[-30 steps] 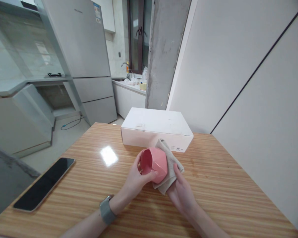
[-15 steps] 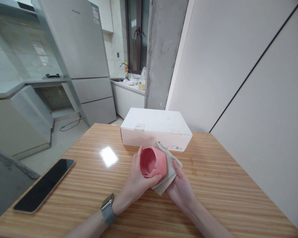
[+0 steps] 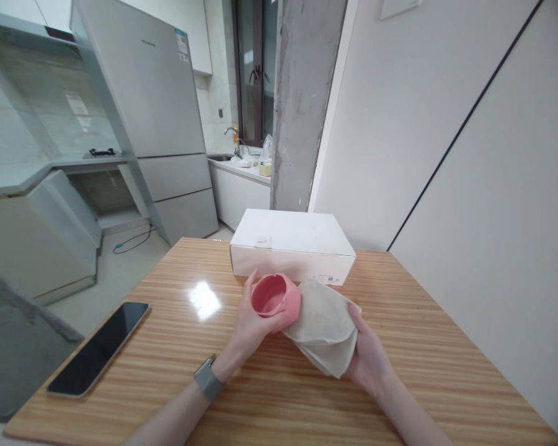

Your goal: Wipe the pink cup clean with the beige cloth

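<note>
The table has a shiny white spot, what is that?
In the head view, the spot is glare: a lamp mirrored in the glossy wooden table, left of the pink cup. The fridge leans from lens distortion.

A pink cup with faceted sides sits just below the middle of the frame, tipped so its round open mouth faces up and to the left; its inside is the same pink and looks empty. Touching its right side, a beige cloth spreads toward the lower right as a flat, folded sheet with a rounded lower edge, raised above the desk rather than lying on it.
</note>
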`<action>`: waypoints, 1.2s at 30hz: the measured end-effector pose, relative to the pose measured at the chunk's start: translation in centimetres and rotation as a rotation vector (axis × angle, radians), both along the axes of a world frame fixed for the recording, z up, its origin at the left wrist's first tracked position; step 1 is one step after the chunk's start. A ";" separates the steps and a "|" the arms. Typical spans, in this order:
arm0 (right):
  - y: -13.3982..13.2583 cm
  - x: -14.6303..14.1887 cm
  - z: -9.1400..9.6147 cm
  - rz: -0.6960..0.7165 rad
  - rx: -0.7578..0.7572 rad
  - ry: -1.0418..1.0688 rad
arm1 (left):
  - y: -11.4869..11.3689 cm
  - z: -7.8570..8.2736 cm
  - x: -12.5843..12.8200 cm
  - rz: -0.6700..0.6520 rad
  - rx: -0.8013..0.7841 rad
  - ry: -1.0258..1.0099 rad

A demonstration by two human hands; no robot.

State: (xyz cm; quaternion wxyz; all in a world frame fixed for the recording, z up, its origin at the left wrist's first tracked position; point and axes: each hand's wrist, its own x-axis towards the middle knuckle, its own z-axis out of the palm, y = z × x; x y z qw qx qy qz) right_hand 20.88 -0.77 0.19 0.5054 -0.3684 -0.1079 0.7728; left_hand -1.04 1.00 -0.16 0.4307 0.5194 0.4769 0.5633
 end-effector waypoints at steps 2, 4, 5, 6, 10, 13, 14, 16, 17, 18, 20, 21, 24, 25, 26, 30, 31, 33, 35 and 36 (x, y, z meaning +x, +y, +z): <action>-1.0 2.7 -0.3 0.045 0.017 0.003 | 0.2 -0.1 -0.2 -0.020 -0.026 -0.044; -2.4 5.4 -0.4 0.123 0.084 -0.030 | 0.4 -0.3 -0.2 -0.040 -0.024 -0.044; -3.1 6.6 -0.4 0.182 0.102 -0.065 | 0.4 -0.4 -0.1 -0.050 -0.024 -0.038; -3.8 7.7 -0.3 0.260 0.092 -0.116 | 0.4 -0.4 0.0 -0.057 -0.026 -0.031; -6.2 10.3 0.3 0.437 0.147 -0.314 | 0.3 -0.2 0.7 -0.067 -0.020 -0.021; -7.0 11.3 0.5 0.436 0.144 -0.568 | 0.0 0.2 1.3 -0.083 0.019 -0.025; -7.0 11.7 0.4 0.398 0.168 -0.688 | 0.0 0.2 1.5 -0.093 0.027 -0.028; -7.0 12.5 0.0 0.297 0.265 -0.963 | -0.2 0.3 1.9 -0.118 0.032 -0.032; -6.9 13.0 -0.2 0.246 0.322 -1.106 | -0.2 0.3 2.1 -0.128 0.033 -0.031; -6.9 13.5 -0.6 0.201 0.367 -1.236 | -0.2 0.2 2.4 -0.136 0.037 -0.028; -6.9 14.6 -1.4 0.122 0.396 -1.449 | -0.1 0.1 3.4 -0.145 0.058 -0.027; -7.0 15.1 -1.8 0.089 0.385 -1.533 | -0.1 0.0 4.1 -0.151 0.073 -0.032; -7.6 16.1 -2.8 0.052 0.353 -1.714 | 0.2 0.0 6.8 -0.194 0.126 -0.039; -7.9 16.3 -3.1 0.057 0.349 -1.757 | 0.3 0.1 7.9 -0.208 0.148 -0.015; -8.2 16.4 -3.4 0.062 0.347 -1.796 | 0.3 0.2 9.1 -0.205 0.176 0.014; -9.2 16.3 -4.0 0.016 0.339 -1.882 | 0.8 0.7 13.4 -0.187 0.282 0.163; -9.4 16.2 -4.1 -0.006 0.346 -1.878 | 0.9 0.7 14.3 -0.182 0.302 0.186; -9.8 16.3 -4.2 -0.056 0.352 -1.842 | 1.1 0.5 15.9 -0.181 0.323 0.209; -10.3 16.6 -4.3 -0.098 0.337 -1.787 | 1.3 0.2 17.2 -0.190 0.319 0.214; -10.5 16.8 -4.4 -0.112 0.321 -1.758 | 1.3 0.0 17.7 -0.199 0.315 0.216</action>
